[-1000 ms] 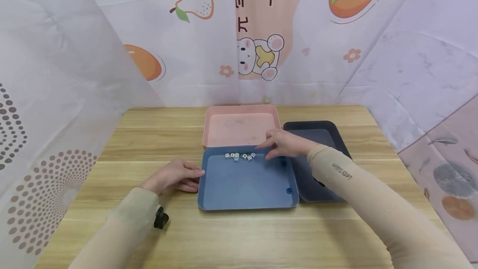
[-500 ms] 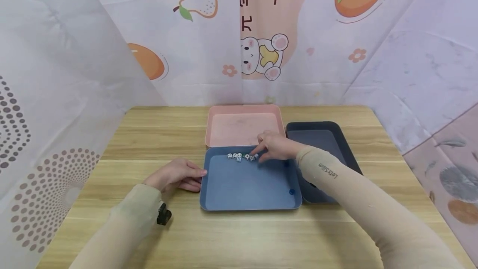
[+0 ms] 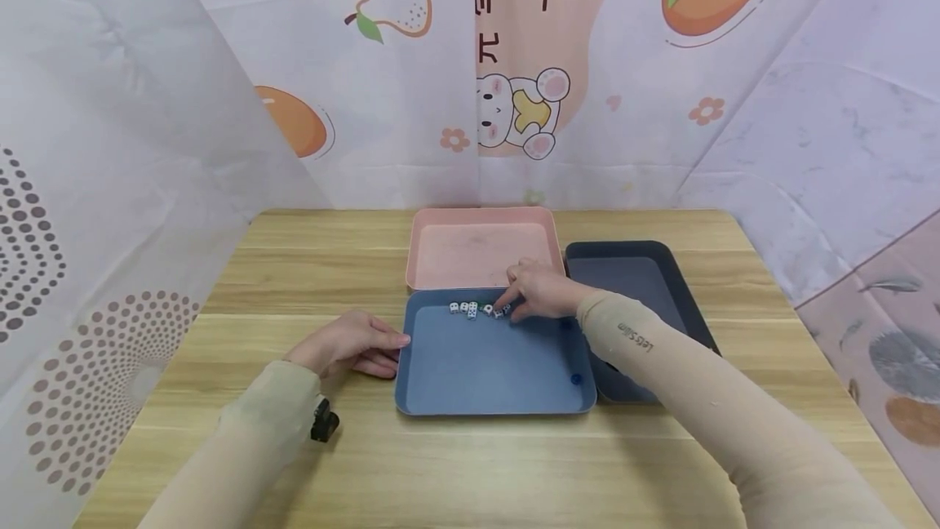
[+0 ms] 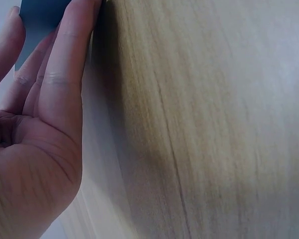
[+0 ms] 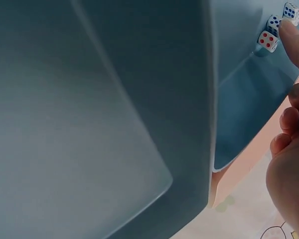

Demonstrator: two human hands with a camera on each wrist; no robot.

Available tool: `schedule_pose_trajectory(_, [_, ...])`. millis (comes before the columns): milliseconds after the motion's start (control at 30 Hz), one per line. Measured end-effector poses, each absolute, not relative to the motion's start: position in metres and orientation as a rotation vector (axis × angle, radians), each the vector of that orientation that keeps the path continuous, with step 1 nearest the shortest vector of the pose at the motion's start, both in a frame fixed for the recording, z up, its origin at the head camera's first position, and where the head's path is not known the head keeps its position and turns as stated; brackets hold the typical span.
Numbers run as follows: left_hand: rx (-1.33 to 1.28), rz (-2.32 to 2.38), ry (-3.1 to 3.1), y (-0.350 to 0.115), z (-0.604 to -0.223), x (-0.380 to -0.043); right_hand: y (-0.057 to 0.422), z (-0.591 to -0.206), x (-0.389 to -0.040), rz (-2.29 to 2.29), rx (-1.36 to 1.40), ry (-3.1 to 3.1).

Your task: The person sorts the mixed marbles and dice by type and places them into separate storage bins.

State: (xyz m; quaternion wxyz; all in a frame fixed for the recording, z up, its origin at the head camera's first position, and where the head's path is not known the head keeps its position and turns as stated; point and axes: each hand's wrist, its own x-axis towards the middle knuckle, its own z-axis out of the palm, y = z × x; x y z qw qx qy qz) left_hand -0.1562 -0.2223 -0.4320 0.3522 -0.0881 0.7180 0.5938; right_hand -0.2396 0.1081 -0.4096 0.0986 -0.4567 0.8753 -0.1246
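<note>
Several white dice (image 3: 472, 310) stand in an uneven row along the far side of the blue tray (image 3: 492, 374). My right hand (image 3: 539, 288) is over the tray's far right part. Its extended index finger touches the dice (image 5: 267, 41) at the row's right end, the thumb apart from it and the other fingers curled. Some dice there are partly hidden by the finger. My left hand (image 3: 356, 345) holds the tray's left edge, thumb at the rim and fingers along the outer wall (image 4: 37, 25). Something small and green shows behind the dice, too small to make out.
A pink tray (image 3: 481, 251) adjoins the blue tray's far side. To its right lies a dark tray (image 3: 631, 268), partly under my right forearm. A small dark blue round piece (image 3: 576, 379) sits near the blue tray's right wall. The wooden table (image 3: 316, 243) ends at a printed curtain.
My right hand has moved left and slightly down to the right end of the dice row. Dice there appear slightly turned. My left hand keeps its place at the tray's edge.
</note>
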Motion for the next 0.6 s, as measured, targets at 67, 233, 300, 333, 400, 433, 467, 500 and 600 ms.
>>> schedule_pose_trajectory(67, [-0.231, 1.539, 1.854, -0.2220, -0.4325, -0.1564, 0.1076, -0.4098, -0.2395, -0.372, -1.359, 2.589])
schedule_pose_trajectory(233, [-0.231, 1.529, 1.857, -0.2221, -0.4326, -0.1559, 0.1073, -0.4120, -0.2394, -0.378, -1.364, 2.595])
schedule_pose_trajectory(300, [-0.232, 1.521, 1.862, -0.2224, -0.4324, -0.1555, 0.1072, -0.4131, -0.2395, -0.372, -1.367, 2.599])
schedule_pose_trajectory(333, [-0.233, 1.518, 1.865, -0.2226, -0.4324, -0.1553, 0.1071, -0.4134, -0.2395, -0.372, -1.369, 2.600])
schedule_pose_trajectory(400, [-0.236, 1.513, 1.870, -0.2227, -0.4323, -0.1550, 0.1064, -0.4135, -0.2392, -0.367, -1.366, 2.604])
schedule_pose_trajectory(433, [-0.237, 1.514, 1.872, -0.2227, -0.4324, -0.1550, 0.1061, -0.4136, -0.2388, -0.362, -1.363, 2.607])
schedule_pose_trajectory(467, [-0.239, 1.514, 1.873, -0.2225, -0.4323, -0.1550, 0.1058, -0.4134, -0.2384, -0.364, -1.359, 2.610])
schedule_pose_trajectory(500, [-0.238, 1.516, 1.873, -0.2223, -0.4323, -0.1549, 0.1056, -0.4135, -0.2380, -0.365, -1.351, 2.613])
schedule_pose_trajectory(600, [-0.228, 1.520, 1.863, -0.2208, -0.4322, -0.1545, 0.1061, -0.4140, -0.2367, -0.371, -1.336, 2.623])
